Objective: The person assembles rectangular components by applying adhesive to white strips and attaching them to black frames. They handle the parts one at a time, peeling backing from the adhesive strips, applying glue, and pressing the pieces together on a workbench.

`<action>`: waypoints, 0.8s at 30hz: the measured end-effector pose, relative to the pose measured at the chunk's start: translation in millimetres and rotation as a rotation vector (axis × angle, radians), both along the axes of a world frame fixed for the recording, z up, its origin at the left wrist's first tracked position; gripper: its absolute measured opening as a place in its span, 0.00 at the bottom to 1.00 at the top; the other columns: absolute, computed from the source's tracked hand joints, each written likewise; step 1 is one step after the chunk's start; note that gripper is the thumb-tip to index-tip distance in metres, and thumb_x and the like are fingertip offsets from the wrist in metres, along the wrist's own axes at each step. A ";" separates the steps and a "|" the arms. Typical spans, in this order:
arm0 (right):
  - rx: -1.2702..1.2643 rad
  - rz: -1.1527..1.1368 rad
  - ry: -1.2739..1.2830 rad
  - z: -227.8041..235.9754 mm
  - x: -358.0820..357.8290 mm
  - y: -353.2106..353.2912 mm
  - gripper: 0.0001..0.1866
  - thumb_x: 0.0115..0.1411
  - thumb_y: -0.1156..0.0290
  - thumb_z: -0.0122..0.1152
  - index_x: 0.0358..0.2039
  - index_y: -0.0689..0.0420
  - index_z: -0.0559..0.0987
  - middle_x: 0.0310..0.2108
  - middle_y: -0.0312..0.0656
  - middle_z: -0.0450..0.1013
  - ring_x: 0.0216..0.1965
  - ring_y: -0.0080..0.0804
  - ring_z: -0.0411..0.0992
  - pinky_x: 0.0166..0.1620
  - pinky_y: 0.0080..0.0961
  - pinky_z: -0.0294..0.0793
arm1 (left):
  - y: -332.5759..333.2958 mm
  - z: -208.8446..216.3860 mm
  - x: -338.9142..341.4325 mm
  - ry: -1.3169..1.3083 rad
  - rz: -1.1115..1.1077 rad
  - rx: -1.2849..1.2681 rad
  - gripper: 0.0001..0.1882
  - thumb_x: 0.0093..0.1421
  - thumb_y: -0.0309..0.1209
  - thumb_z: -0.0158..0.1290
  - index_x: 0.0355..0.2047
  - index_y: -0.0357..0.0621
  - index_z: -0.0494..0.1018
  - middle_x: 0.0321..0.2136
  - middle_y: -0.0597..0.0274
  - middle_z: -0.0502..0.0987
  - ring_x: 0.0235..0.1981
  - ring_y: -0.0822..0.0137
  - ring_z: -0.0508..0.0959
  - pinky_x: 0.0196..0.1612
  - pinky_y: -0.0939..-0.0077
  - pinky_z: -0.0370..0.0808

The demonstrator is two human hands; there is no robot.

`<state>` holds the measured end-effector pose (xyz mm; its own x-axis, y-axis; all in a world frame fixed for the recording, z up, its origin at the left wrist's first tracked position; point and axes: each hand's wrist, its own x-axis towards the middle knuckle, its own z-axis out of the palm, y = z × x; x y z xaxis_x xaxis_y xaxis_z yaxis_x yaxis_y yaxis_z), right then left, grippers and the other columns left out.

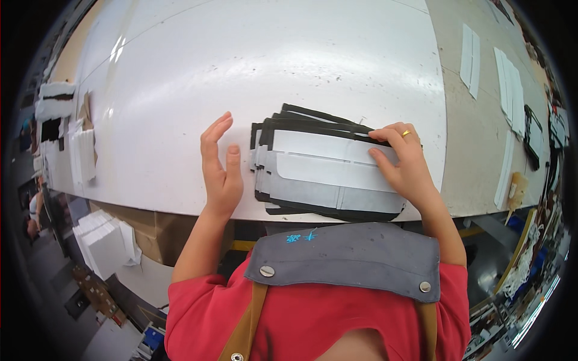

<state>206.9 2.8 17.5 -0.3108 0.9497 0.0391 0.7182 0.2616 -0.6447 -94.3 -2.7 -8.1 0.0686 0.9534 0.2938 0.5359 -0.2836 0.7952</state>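
Observation:
A stack of flat rectangular black fabric panels (319, 194), faced with white and grey sheets, lies near the table's front edge. Its layers are slightly fanned, with black borders sticking out at the left and far sides. My right hand (402, 161), a ring on one finger, grips the right end of the top panel (325, 150); the thumb lies on the white face and the fingers bend over the far black border. Just left of the stack, my left hand (221, 165) is raised, thumb and fingers apart, holding nothing and not touching the panels.
White sheets are stacked (81, 150) at the table's left end. Below that edge are a cardboard box (153, 231) and another white stack (105, 243). Long white strips (510, 90) lie on the beige surface at right, near a black strap-like item (532, 138).

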 end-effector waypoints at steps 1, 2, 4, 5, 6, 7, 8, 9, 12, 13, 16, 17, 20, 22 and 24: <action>-0.015 -0.023 0.036 -5.2 -0.9 3.6 0.06 0.50 0.75 0.58 0.30 0.58 0.73 0.28 0.37 0.67 0.35 0.33 0.64 0.45 0.27 0.60 | -2.7 -1.3 -1.5 -0.009 0.008 -0.018 0.18 0.60 0.27 0.40 0.51 0.36 0.61 0.51 0.50 0.64 0.54 0.58 0.62 0.57 0.68 0.56; -0.072 -0.032 0.065 -4.6 -2.0 6.1 0.05 0.50 0.75 0.58 0.29 0.58 0.73 0.27 0.37 0.66 0.35 0.33 0.63 0.45 0.27 0.59 | -4.8 -2.5 -3.1 -0.017 0.013 -0.036 0.18 0.60 0.27 0.41 0.51 0.36 0.61 0.51 0.50 0.64 0.54 0.58 0.62 0.57 0.68 0.56; -0.194 -0.057 0.114 -1.9 -1.5 9.6 0.04 0.50 0.76 0.58 0.27 0.58 0.72 0.26 0.37 0.65 0.34 0.32 0.63 0.45 0.26 0.58 | -8.6 -3.6 -0.8 -0.011 0.011 -0.087 0.19 0.60 0.27 0.42 0.51 0.37 0.61 0.50 0.52 0.65 0.54 0.58 0.62 0.57 0.68 0.56; -0.201 -0.032 0.120 -1.7 -2.2 11.0 0.03 0.50 0.77 0.57 0.26 0.58 0.71 0.25 0.37 0.65 0.34 0.31 0.62 0.47 0.26 0.57 | -9.7 -3.3 1.1 0.009 0.004 -0.117 0.19 0.59 0.27 0.43 0.51 0.37 0.61 0.50 0.52 0.65 0.53 0.58 0.62 0.56 0.67 0.56; -0.167 -0.012 0.104 -1.3 -2.1 11.0 0.03 0.50 0.77 0.56 0.26 0.57 0.71 0.25 0.37 0.65 0.34 0.31 0.62 0.47 0.26 0.56 | -9.4 -4.3 4.4 0.022 -0.011 -0.147 0.19 0.59 0.27 0.44 0.51 0.38 0.61 0.50 0.53 0.65 0.53 0.58 0.62 0.56 0.67 0.55; -0.134 0.007 0.088 -1.3 -1.9 10.7 0.03 0.51 0.78 0.56 0.26 0.57 0.71 0.25 0.36 0.65 0.34 0.31 0.62 0.47 0.27 0.56 | -9.4 -5.3 6.3 0.032 -0.021 -0.183 0.21 0.57 0.27 0.45 0.52 0.39 0.61 0.51 0.54 0.65 0.52 0.58 0.63 0.55 0.67 0.55; -0.100 0.024 0.072 -1.0 -1.5 10.2 0.03 0.51 0.78 0.56 0.26 0.57 0.71 0.26 0.36 0.65 0.34 0.31 0.62 0.47 0.27 0.56 | -8.0 -4.5 7.9 0.047 -0.027 -0.179 0.21 0.57 0.27 0.46 0.52 0.39 0.61 0.50 0.54 0.66 0.51 0.59 0.63 0.55 0.68 0.55; -0.087 0.028 0.096 0.4 -0.6 9.7 0.03 0.51 0.78 0.55 0.26 0.57 0.71 0.26 0.36 0.65 0.34 0.31 0.62 0.47 0.27 0.56 | -5.9 -2.8 10.4 0.060 -0.036 -0.176 0.21 0.57 0.27 0.46 0.52 0.40 0.61 0.49 0.55 0.67 0.51 0.60 0.63 0.55 0.68 0.55; -0.085 0.037 0.151 4.8 1.4 7.9 0.02 0.53 0.78 0.54 0.27 0.57 0.71 0.27 0.36 0.66 0.35 0.30 0.62 0.48 0.27 0.55 | 0.0 -1.4 19.4 -0.013 -0.066 -0.204 0.22 0.56 0.27 0.47 0.52 0.41 0.61 0.42 0.59 0.71 0.45 0.64 0.65 0.51 0.71 0.57; -0.108 0.039 0.158 7.6 2.3 7.2 0.02 0.53 0.77 0.54 0.28 0.57 0.71 0.27 0.37 0.66 0.36 0.30 0.62 0.48 0.27 0.55 | 2.0 -0.7 21.6 -0.054 -0.076 -0.220 0.22 0.56 0.27 0.48 0.52 0.41 0.61 0.39 0.61 0.73 0.43 0.66 0.67 0.50 0.72 0.59; -0.160 0.012 0.178 8.5 4.0 5.5 0.02 0.54 0.77 0.53 0.29 0.57 0.71 0.28 0.37 0.67 0.36 0.31 0.62 0.48 0.27 0.56 | 9.1 8.4 25.6 -0.352 -0.082 -0.550 0.23 0.55 0.24 0.49 0.52 0.41 0.61 0.28 0.67 0.72 0.33 0.74 0.67 0.43 0.78 0.62; -0.174 -0.002 0.185 8.2 4.1 6.0 0.02 0.54 0.76 0.53 0.29 0.57 0.71 0.28 0.37 0.67 0.36 0.31 0.63 0.48 0.27 0.56 | 10.6 8.5 26.4 -0.365 -0.088 -0.532 0.23 0.55 0.24 0.49 0.52 0.41 0.61 0.27 0.69 0.70 0.31 0.76 0.66 0.40 0.81 0.61; -0.244 -0.049 0.187 11.3 4.2 9.2 0.05 0.52 0.75 0.55 0.31 0.58 0.72 0.29 0.38 0.68 0.36 0.31 0.62 0.44 0.26 0.61 | 15.3 10.4 27.4 -0.401 -0.078 -0.496 0.22 0.56 0.22 0.49 0.52 0.41 0.61 0.23 0.73 0.65 0.27 0.81 0.63 0.35 0.86 0.59; -0.263 -0.056 0.150 14.8 8.1 13.1 0.07 0.51 0.73 0.57 0.32 0.58 0.72 0.30 0.38 0.69 0.38 0.31 0.63 0.44 0.27 0.62 | 19.8 16.1 26.4 -0.415 -0.034 -0.485 0.21 0.56 0.23 0.49 0.51 0.41 0.62 0.22 0.73 0.64 0.27 0.81 0.62 0.33 0.87 0.58; -0.275 -0.052 0.106 15.5 13.6 16.6 0.10 0.50 0.71 0.59 0.32 0.59 0.73 0.31 0.39 0.70 0.38 0.32 0.64 0.44 0.27 0.63 | 24.0 14.1 24.6 -0.422 -0.022 -0.471 0.21 0.56 0.23 0.49 0.51 0.41 0.62 0.22 0.73 0.63 0.26 0.81 0.61 0.33 0.86 0.57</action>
